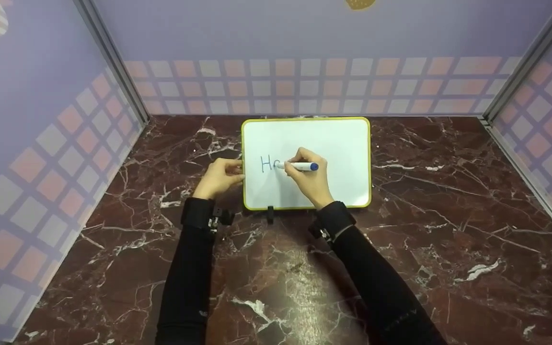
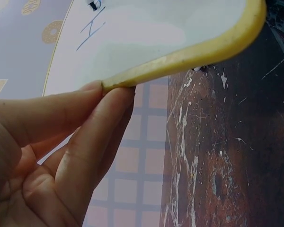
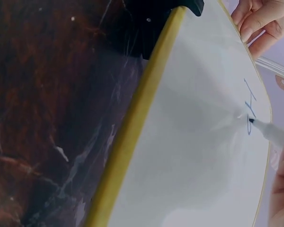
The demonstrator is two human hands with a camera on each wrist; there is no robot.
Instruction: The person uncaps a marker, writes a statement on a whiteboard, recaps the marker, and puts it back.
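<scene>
Dark red marble-patterned tabletop (image 1: 448, 230), veined white, boxed in on three sides by lilac walls (image 1: 31, 158) printed with pink and grey squares; grey corner posts rising at back left and back right.

Far left: broad stretch of bare tabletop between the left wall and the left hand. Left hand (image 1: 218, 177), on a black-sleeved arm reaching straight forward, set at the left edge of the board, thumb on top and fingers (image 2: 92, 142) curled under the rim, pinching the yellow frame. Seen from the left wrist, that edge lifted a little off the marble, fingertips pressed right against the frame's underside.

Centre: white rectangular dry-erase board with a rounded yellow frame (image 1: 348, 143), lying towards the back wall, its far edge just short of it, its long sides across the table. Small black clip (image 1: 270, 213) at the middle of the near edge. Blue letter "H" (image 1: 267, 164) written on the left part of the white surface, a second mark begun just beside it under the nib.

Right of that: right hand (image 1: 310, 181), wrist cocked and resting on the board, fingers wrapped round a white marker with a blue end cap (image 1: 300, 166), barrel lying almost level and pointing left, dark tip touching the board next to the "H". Black sleeve running back diagonally to the near right.

Further right: wide open marble between the board's right edge and the right wall, likewise across the whole near half of the table.
</scene>
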